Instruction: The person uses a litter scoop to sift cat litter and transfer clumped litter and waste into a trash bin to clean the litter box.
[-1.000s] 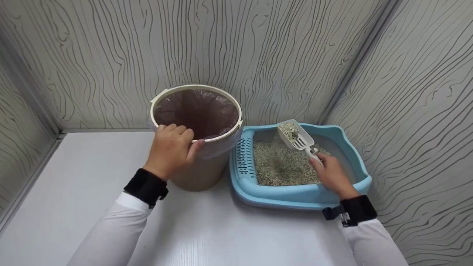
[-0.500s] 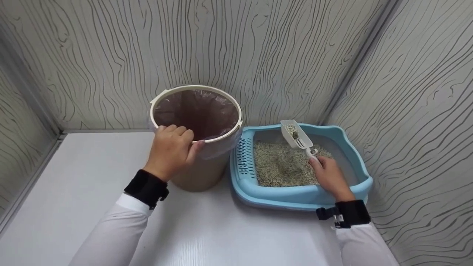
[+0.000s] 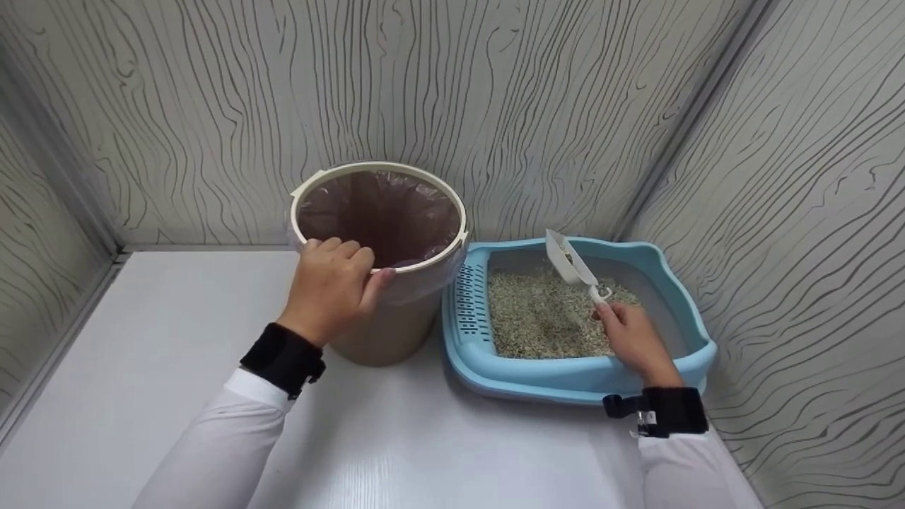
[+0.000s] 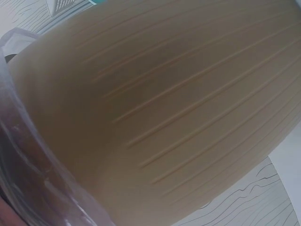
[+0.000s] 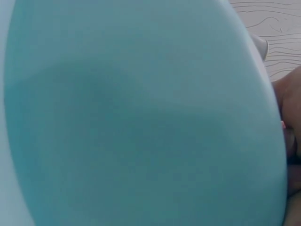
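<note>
My left hand (image 3: 331, 286) grips the near rim of a tan trash can (image 3: 385, 332), fingers over the edge and thumb along the outside. A translucent bag lines the can and folds over its rim; the left wrist view shows the can's ribbed side (image 4: 178, 94) up close. In my right hand (image 3: 634, 339) is the handle of a white litter scoop (image 3: 574, 268), tilted on its side above the blue litter box (image 3: 544, 375). Some litter shows inside the scoop. Grey-beige cat litter (image 3: 537, 318) covers the box floor. The box's outer wall (image 5: 141, 117) fills most of the right wrist view.
Can and litter box stand side by side on a white surface (image 3: 177, 318). Wood-grain patterned panels (image 3: 396, 85) rise behind them and to both sides. The right panel stands close to the box. A slotted strip (image 3: 466, 300) runs along the box's left side.
The scoop has turned from facing up to lying on its side, and the litter heap in it has shrunk. My right wrist has shifted slightly left. My left hand stays on the rim.
</note>
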A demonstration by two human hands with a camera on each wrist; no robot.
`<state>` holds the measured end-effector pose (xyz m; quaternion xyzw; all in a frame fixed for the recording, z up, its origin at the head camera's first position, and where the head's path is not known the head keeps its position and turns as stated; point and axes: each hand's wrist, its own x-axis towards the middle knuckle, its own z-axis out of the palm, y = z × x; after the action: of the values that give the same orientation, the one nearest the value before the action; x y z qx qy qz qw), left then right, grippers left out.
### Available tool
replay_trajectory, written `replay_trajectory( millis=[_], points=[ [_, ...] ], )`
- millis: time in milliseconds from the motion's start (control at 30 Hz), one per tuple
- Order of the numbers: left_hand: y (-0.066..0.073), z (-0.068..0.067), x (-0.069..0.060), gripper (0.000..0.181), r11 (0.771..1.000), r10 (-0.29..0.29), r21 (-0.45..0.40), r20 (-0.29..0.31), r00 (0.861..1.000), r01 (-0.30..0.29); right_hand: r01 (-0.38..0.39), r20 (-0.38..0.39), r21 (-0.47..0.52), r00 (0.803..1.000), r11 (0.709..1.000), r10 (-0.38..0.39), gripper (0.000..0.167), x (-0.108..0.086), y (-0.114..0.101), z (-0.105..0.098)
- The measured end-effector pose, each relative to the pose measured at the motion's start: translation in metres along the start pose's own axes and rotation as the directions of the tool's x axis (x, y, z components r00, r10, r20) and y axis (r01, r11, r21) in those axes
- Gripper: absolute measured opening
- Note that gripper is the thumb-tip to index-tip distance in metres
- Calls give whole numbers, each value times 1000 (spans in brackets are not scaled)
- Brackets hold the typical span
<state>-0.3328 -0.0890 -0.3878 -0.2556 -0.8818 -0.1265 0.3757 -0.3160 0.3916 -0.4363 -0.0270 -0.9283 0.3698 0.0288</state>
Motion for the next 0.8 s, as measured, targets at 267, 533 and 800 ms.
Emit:
replay_trajectory(
  millis=[267,533,800],
  points=[
    [0,1,0,48,1000,-3,-5,0,1000,3,32,-52,-48,998,998,-34,39,-2,5,2],
    [0,1,0,49,1000,-1,-4,-4,1000,1,48,-104,-29,993,998,-50,31,-5,5,5],
    [-1,3,-1,49,1000,10,2,-39,999,-10,128,-82,-77,988,989,-134,25,-7,7,7]
  ],
)
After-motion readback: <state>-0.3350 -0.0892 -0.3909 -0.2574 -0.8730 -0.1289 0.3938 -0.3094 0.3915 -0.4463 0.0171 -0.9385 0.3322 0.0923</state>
